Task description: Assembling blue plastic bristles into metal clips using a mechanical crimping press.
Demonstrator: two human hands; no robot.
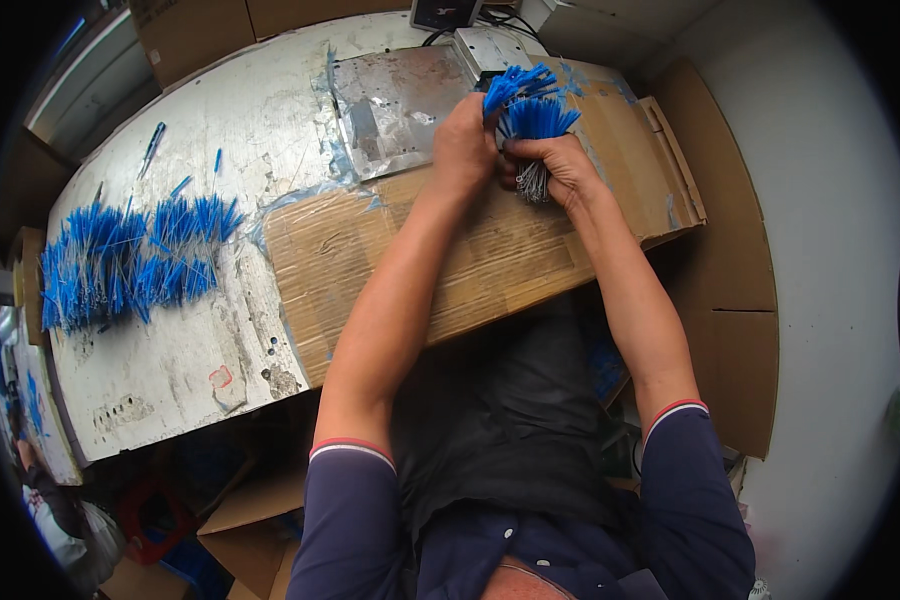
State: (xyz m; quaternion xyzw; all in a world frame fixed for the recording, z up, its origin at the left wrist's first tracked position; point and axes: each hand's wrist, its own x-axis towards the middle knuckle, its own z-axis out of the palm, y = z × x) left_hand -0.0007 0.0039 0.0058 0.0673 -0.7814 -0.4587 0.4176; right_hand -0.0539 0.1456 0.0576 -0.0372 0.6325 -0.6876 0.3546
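Left hand (467, 145) clutching blue bundle (513, 87), right hand (562, 166) clenching blue-tipped wires (540, 120) — both over cardboard (370, 265); bristly pile (135, 250) there, left of cardboard.

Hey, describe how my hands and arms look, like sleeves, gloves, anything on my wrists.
Your left hand and right hand are ungloved. No watch or band shows at either wrist. The left sleeve and right sleeve are short and dark navy, each hemmed with a red edge and a white stripe. Any rings are hard to make out.
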